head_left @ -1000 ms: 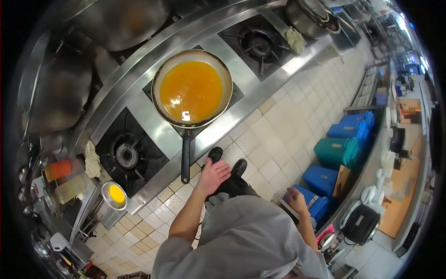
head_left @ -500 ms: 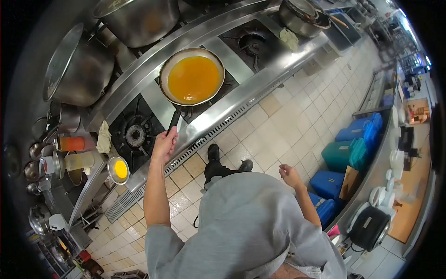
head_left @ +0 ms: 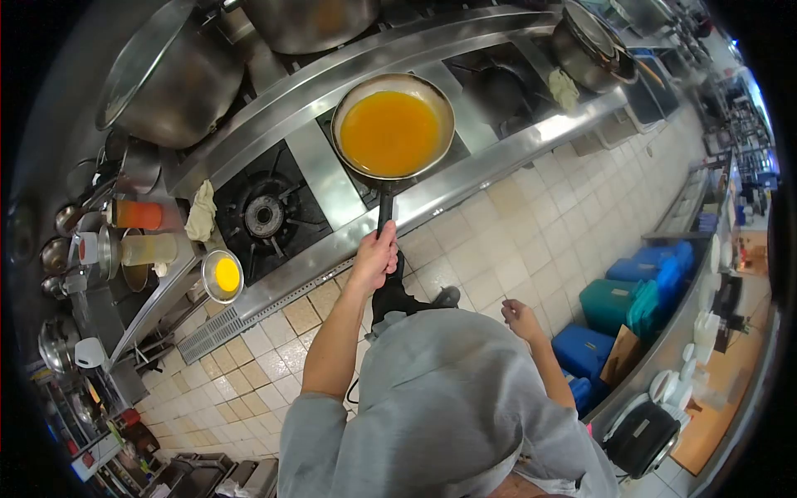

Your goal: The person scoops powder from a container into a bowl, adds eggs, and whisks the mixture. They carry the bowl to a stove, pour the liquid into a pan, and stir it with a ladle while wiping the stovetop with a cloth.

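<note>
The left hand (head_left: 376, 258) wraps around the black handle (head_left: 386, 204) of a frying pan (head_left: 399, 84), its fingers closed about the grip near the free end. The pan sits over the middle burner of the steel stove (head_left: 315, 178), its handle pointing back toward the person; whether its base touches the grate I cannot tell. A smooth pool of orange-yellow liquid (head_left: 390, 130) covers most of the pan's floor, leaving a pale band of inner wall around it. The right hand (head_left: 520, 319) hangs in the air beside the body, fingers loosely curled; I cannot tell whether the tips meet. To the pan's left is a black burner (head_left: 264, 217), and to its right another burner (head_left: 496, 94), partly blurred. A small metal bowl (head_left: 209, 278) holding something bright yellow stands at the stove's left front corner, with a crumpled cloth (head_left: 202, 213) just behind it. A second cloth (head_left: 564, 89) lies beside a metal pot (head_left: 591, 64) at the far right of the stove
</note>
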### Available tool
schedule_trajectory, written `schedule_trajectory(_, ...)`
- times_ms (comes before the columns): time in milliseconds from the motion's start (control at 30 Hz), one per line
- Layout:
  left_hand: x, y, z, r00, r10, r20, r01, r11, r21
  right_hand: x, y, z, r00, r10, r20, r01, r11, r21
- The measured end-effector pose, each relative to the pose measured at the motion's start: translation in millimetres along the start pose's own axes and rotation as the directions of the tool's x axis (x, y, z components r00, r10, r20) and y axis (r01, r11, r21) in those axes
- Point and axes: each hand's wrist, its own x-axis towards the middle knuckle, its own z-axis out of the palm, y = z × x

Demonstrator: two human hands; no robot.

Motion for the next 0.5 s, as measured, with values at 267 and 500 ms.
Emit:
schedule_trajectory(267, -11.4, 9.6, -7.4, 0.994, 0.033, -0.106, -0.018, 0.991, 0.133, 16.8, -66.8, -4.0, 0.998, -0.042, -0.042, 0.045, 0.997, 0.056)
schedule_trajectory(500, -0.3, 6.3, -9.0, 0.995, 0.032, -0.092, -0.023, 0.995, 0.1, 3.0, -32.2, 18.8, 0.997, 0.013, 0.07, -0.01, 0.999, -0.044)
